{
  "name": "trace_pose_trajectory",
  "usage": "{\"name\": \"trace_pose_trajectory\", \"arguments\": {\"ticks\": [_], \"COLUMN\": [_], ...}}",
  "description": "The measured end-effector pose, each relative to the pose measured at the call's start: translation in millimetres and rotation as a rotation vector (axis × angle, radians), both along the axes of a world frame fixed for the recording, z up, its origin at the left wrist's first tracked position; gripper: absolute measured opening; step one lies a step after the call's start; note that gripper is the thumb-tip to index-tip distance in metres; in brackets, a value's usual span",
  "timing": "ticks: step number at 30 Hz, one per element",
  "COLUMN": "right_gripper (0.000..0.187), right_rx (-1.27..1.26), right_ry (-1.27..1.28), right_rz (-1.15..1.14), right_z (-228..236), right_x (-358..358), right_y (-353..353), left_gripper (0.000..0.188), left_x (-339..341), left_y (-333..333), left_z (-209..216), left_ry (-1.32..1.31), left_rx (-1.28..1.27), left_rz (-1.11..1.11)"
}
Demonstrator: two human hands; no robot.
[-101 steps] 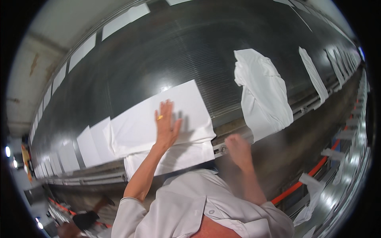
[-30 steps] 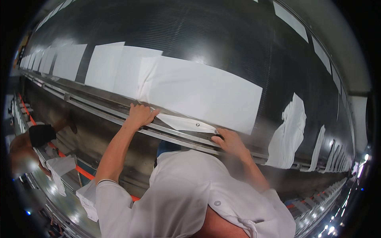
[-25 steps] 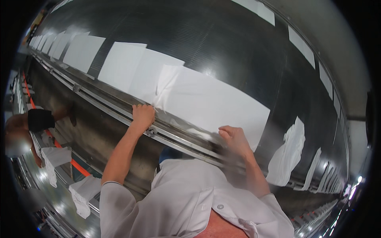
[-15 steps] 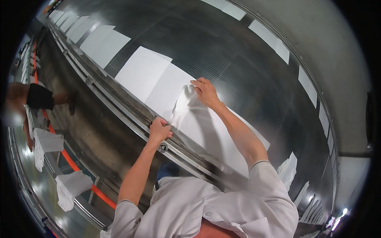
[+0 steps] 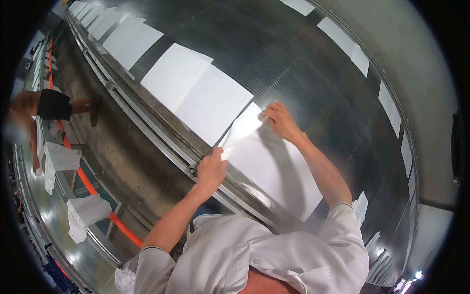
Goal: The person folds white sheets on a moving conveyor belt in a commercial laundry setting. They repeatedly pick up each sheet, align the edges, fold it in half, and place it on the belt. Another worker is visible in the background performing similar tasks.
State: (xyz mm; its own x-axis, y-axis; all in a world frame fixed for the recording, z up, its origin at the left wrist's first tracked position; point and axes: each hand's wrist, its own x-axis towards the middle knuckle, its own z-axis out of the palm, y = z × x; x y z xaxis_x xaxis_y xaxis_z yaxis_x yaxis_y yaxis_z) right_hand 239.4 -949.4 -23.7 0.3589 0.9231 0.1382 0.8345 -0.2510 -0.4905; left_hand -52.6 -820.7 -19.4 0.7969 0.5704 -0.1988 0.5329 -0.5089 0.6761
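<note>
A thin white sheet (image 5: 257,157) lies on a dark ribbed metal surface in front of me, its left edge lifted and slightly folded over. My left hand (image 5: 212,172) pinches that edge at the near corner, just above the metal rail. At the far corner my right hand (image 5: 282,122) grips the same edge between thumb and fingers. Beside the lifted edge, to the left, a second white sheet (image 5: 214,105) lies flat, overlapping a third white sheet (image 5: 174,73). Whether the sheets are cloth or paper I cannot tell.
A metal rail (image 5: 142,117) runs along the near edge of the surface. More white sheets (image 5: 132,41) lie in a row at the far left, others (image 5: 342,45) along the far edge. Across the aisle, a person (image 5: 54,104) bends beside an orange strip (image 5: 85,181) and draped white pieces (image 5: 88,213).
Both hands have moved to the right along the surface, drawing the sheet's lifted edge with them. The neighbouring sheet now shows more fully, with a narrow dark gap beside it.
</note>
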Motion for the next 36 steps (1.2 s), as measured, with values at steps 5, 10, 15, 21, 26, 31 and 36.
{"name": "trace_pose_trajectory", "arguments": {"ticks": [5, 10, 15, 21, 26, 31, 36], "right_gripper": [0.016, 0.016, 0.02, 0.022, 0.015, 0.012, 0.01], "right_rx": [0.173, 0.243, 0.151, 0.061, 0.081, 0.206, 0.193], "right_ry": [0.012, 0.166, 0.195, 0.113, 0.111, 0.12, 0.172], "right_rz": [-0.294, -0.264, -0.156, -0.135, -0.199, -0.258, -0.268], "right_z": [-23.1, -25.7, -18.3, -22.4, -28.0, -25.8, -24.3], "right_x": [-16.0, -38.3, -50.9, -53.5, -49.5, -38.9, -30.8], "right_y": [-51.5, -54.0, -58.2, -73.6, -75.1, -81.4, -89.6], "left_gripper": [0.02, 0.022, 0.019, 0.021, 0.02, 0.022, 0.025], "left_x": [-4.6, -13.1, -11.0, -4.5, -2.0, -2.4, 2.2], "left_y": [-37.6, -38.2, -33.2, -32.7, -37.6, -41.1, -42.7], "left_z": [-8.1, -16.4, -21.7, -25.1, -19.8, -19.8, -19.1], "left_ry": [0.019, -0.05, -0.2, -0.107, -0.067, 0.012, 0.119], "left_rx": [0.137, 0.069, 0.135, 0.064, 0.066, 0.134, 0.165], "left_rz": [-0.072, -0.022, 0.144, 0.214, 0.203, 0.197, 0.182]}}
